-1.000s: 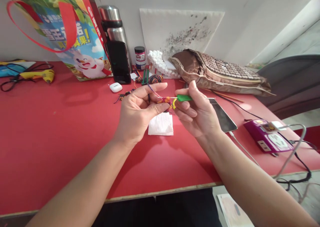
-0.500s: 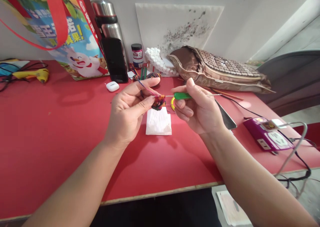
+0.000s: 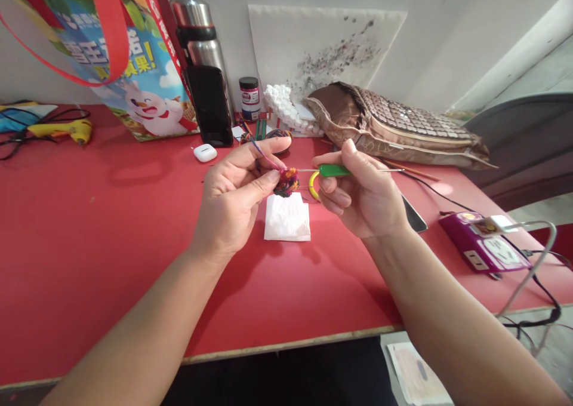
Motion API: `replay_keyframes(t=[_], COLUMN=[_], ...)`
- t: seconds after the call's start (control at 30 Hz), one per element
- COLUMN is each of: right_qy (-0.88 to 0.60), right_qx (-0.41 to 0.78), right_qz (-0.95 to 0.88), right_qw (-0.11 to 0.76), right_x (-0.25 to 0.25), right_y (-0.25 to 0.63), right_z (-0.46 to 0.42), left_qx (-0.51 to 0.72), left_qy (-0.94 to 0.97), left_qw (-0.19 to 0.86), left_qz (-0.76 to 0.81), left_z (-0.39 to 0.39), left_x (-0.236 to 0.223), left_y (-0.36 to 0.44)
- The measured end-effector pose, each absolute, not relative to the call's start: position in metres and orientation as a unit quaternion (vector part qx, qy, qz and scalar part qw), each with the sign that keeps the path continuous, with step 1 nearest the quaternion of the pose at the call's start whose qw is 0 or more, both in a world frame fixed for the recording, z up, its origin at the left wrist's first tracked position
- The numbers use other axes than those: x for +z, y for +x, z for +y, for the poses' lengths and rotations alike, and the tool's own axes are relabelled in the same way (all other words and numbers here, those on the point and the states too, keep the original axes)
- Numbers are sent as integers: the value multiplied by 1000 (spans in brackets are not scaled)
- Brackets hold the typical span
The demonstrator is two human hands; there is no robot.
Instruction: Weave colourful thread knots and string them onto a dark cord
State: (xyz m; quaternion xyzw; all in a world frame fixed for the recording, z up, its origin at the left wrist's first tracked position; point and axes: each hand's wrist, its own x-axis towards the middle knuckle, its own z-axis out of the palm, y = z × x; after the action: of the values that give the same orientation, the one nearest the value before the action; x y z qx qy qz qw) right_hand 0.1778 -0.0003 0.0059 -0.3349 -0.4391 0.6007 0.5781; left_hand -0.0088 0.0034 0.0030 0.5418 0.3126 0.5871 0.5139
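Between thumb and fingers my left hand point(image 3: 237, 194) pinches a small multicoloured crochet piece point(image 3: 287, 182). A strand of purple-pink yarn point(image 3: 265, 156) runs up from it over the left index finger. My right hand point(image 3: 364, 194) is closed around the green handle of a crochet hook point(image 3: 333, 170). The hook's thin metal tip reaches left to the crochet piece; whether it sits inside a stitch is too small to tell. Below the handle a yellow ring point(image 3: 314, 185) shows by the right fingers. A folded white tissue point(image 3: 287, 218) lies on the table beneath the crochet piece.
On the red table point(image 3: 111, 245) a phone point(image 3: 209, 106) leans on a steel thermos point(image 3: 210, 54) beside a gift bag point(image 3: 152, 104). A white earbud case point(image 3: 205, 153) lies nearby. A brown bag point(image 3: 403, 125) is at the back right, a purple power strip point(image 3: 486, 248) at the right edge.
The hook's tip has drawn slightly right, out toward the crochet piece's edge, as my right hand shifts right. The whole view has also moved a little. Both hands keep their holds.
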Motion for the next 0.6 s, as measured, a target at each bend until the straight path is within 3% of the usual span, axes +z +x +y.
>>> replay_keyframes(t=[0.6], right_qy=[-367], right_qx=[543], right_qz=[-480], right_qw=[583], right_x=[9], right_y=[180], right_z=[-3], left_qx=[581], left_qy=[562], left_qw=[492], left_qz=[322], left_z=[6], left_x=[0], left_y=[-11])
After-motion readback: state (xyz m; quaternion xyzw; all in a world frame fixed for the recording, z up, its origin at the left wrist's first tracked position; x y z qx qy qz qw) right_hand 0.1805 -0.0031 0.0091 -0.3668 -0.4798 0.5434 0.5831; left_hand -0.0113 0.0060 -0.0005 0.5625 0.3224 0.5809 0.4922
